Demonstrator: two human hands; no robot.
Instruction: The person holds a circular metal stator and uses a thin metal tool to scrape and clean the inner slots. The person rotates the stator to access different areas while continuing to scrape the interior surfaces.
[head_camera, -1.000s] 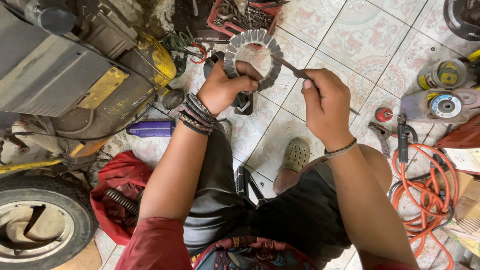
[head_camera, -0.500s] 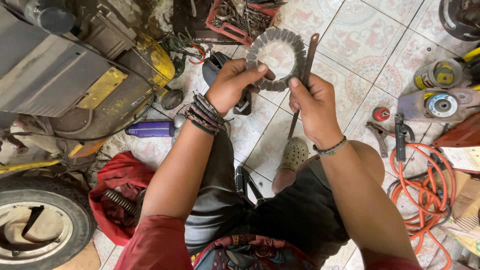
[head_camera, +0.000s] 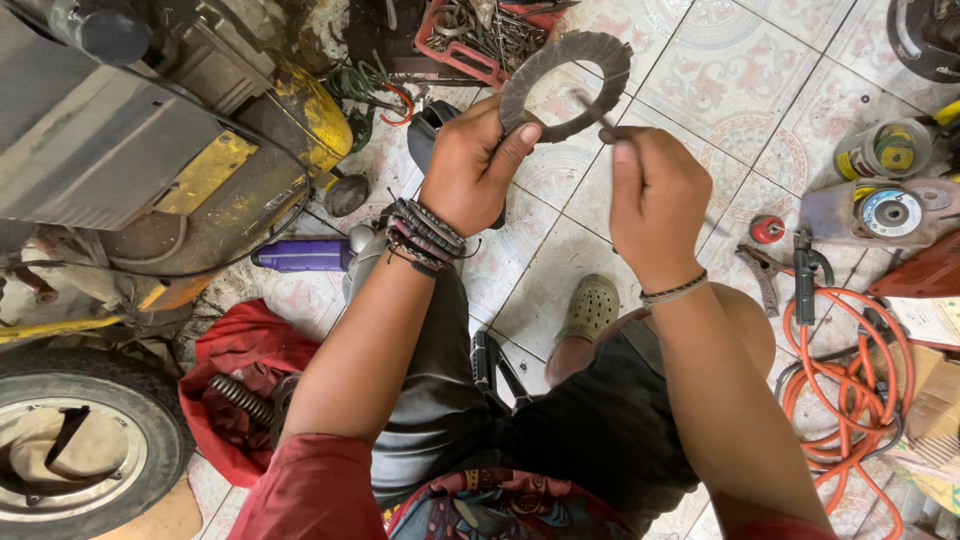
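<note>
A toothed grey ring is held up over the tiled floor, in front of a red tool tray. The left hand pinches its lower rim between thumb and curled fingers. The right hand, closed in a fist, grips a thin tool whose tip lies across the ring's opening; a motorbike stands left.

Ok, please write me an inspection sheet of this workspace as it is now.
Surface: patterned tile floor.
Job's things: toothed friction ring; thin tool blurred.
Clutter: purple can, red parts tray, red cloth with spring, grinder disc.
Grippers: left hand holds ring; right hand grips tool.
Cables: orange hose coiled.
Surroundings: yellow scooter body, wheel.
</note>
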